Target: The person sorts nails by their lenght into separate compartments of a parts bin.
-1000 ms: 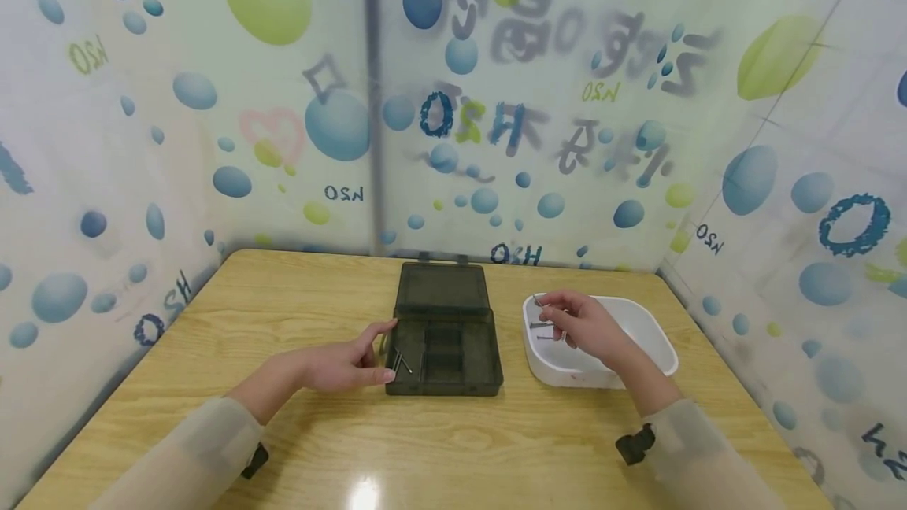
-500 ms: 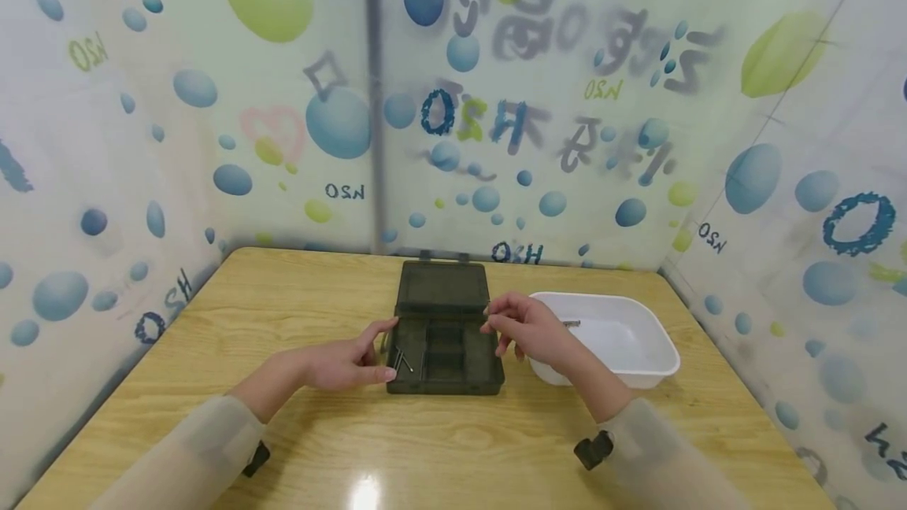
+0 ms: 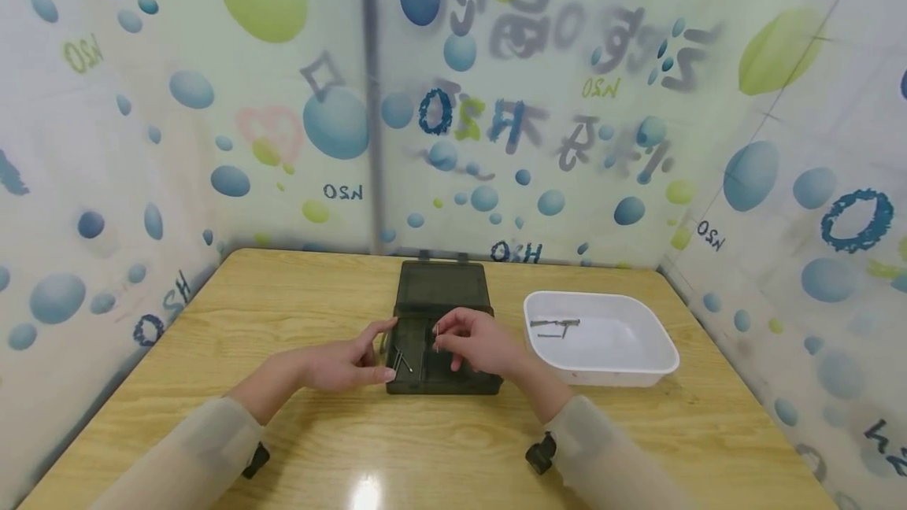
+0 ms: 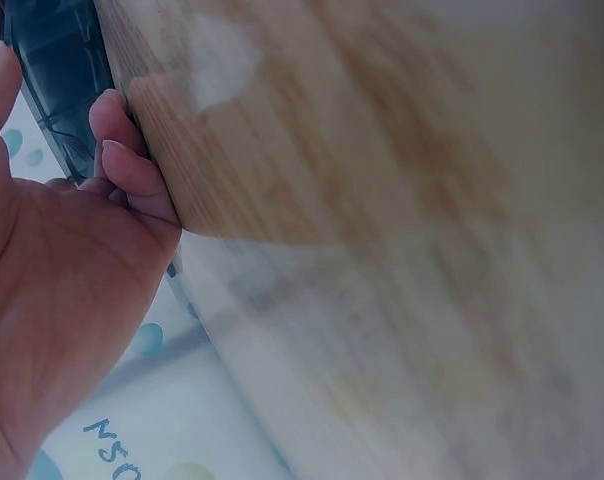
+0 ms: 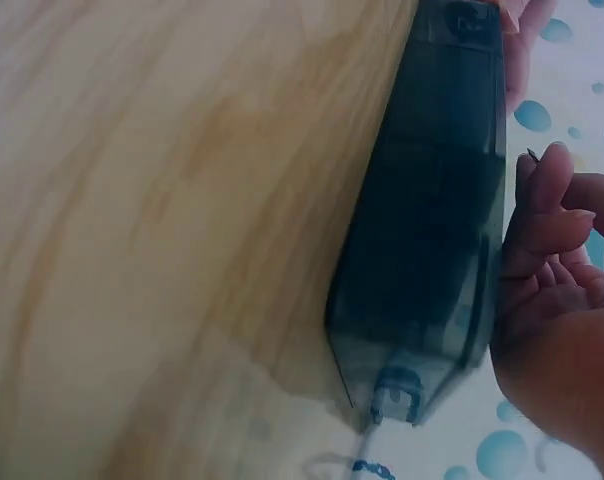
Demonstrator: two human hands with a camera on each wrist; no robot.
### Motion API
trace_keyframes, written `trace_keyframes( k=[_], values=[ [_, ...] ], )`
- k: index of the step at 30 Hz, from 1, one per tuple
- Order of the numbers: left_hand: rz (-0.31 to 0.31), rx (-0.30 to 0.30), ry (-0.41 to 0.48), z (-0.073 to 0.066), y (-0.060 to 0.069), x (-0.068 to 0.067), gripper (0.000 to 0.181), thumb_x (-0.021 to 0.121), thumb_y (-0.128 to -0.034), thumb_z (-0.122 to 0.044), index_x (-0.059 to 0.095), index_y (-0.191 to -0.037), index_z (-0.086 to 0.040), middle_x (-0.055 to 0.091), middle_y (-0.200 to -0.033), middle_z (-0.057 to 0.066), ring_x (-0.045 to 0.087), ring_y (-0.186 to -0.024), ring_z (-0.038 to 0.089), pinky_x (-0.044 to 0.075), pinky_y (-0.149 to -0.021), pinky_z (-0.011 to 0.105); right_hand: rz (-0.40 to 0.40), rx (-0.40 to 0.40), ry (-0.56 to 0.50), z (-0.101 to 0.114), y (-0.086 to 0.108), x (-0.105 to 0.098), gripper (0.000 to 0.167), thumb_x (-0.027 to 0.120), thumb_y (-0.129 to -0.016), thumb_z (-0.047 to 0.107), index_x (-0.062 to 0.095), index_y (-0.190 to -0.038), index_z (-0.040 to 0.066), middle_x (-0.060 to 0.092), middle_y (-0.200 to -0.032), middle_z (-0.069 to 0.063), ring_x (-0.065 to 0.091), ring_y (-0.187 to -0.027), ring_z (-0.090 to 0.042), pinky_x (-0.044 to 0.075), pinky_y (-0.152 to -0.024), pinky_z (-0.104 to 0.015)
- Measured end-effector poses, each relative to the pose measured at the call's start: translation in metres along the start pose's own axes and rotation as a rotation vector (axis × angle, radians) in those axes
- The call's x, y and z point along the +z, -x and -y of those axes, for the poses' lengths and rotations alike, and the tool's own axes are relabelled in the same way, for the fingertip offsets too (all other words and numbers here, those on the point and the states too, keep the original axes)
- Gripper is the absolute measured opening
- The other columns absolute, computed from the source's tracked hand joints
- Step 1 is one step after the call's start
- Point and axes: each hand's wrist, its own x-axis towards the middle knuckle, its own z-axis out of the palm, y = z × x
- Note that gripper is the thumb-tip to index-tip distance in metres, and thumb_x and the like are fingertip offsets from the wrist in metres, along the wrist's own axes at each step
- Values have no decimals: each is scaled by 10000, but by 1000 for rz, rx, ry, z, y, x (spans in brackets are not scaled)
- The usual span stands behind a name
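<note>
A dark translucent plastic compartment box [image 3: 482, 360] lies in the middle of the table, its lid [image 3: 442, 286] raised at the back. My left hand [image 3: 343, 364] rests against its left side, index finger and thumb spread and fairly straight along the edge. A few thin metal fasteners [image 3: 402, 362] lie in the left compartment. Over the box's middle compartments, my right hand [image 3: 482, 343] pinches a small nail or screw [image 3: 437, 338] between thumb and fingertips. Its pointed tip [image 5: 533, 156] shows in the right wrist view. To the right, a white tray [image 3: 631, 376] holds several metal fasteners [image 3: 567, 323].
The wood-grain table [image 3: 305, 447] reaches back to a patterned curtain [image 3: 453, 203], with curtains on both sides too. Dark bands with small devices [image 3: 542, 453] sit at the wrists.
My right hand has moved left from above the white tray to over the compartment box, carrying the small nail or screw. My left hand has stayed at the box's left side.
</note>
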Motion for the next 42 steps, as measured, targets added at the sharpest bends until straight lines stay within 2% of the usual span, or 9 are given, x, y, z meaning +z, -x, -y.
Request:
trace_keyframes(
  k=[6,18,35,38,42],
  values=[
    [2,4,0,2,-1,0,1002,656,-1093,-542,3,-1778,-212,628,-1140,58,605,-1007,197,483,-924,422,17,28,-2,2,-9,13,211,707,-1093,220,721,-1230,61,803,-1033,-28,700,-645,-135,440,-484,-260],
    [6,14,-3,1,-1,0,998,649,-1098,-538,2,-1777,-199,631,-1136,57,611,-1000,197,488,-918,416,-26,49,48,0,-16,19,153,756,-1061,261,730,-1143,134,809,-989,13,707,-632,-130,409,-454,-253],
    [3,13,-10,2,-2,0,995,646,-1100,-536,-2,-1777,-201,627,-1135,53,611,-992,192,486,-912,407,-20,35,31,-1,-15,19,167,715,-1086,256,732,-1194,130,827,-1015,4,714,-647,-146,424,-463,-258],
    [5,10,-1,2,-2,0,997,647,-1099,-539,-6,-1778,-212,621,-1139,56,607,-1002,192,484,-920,414,-8,14,54,-1,-11,15,192,731,-1078,277,741,-1204,132,811,-1023,-37,723,-657,-177,464,-483,-271],
    [4,8,9,2,-2,0,1000,652,-1099,-529,-10,-1778,-210,618,-1130,60,601,-999,197,476,-920,420,22,-36,61,3,-2,0,263,730,-1080,283,733,-1237,72,770,-1068,-179,731,-696,-235,508,-541,-304]
  ],
)
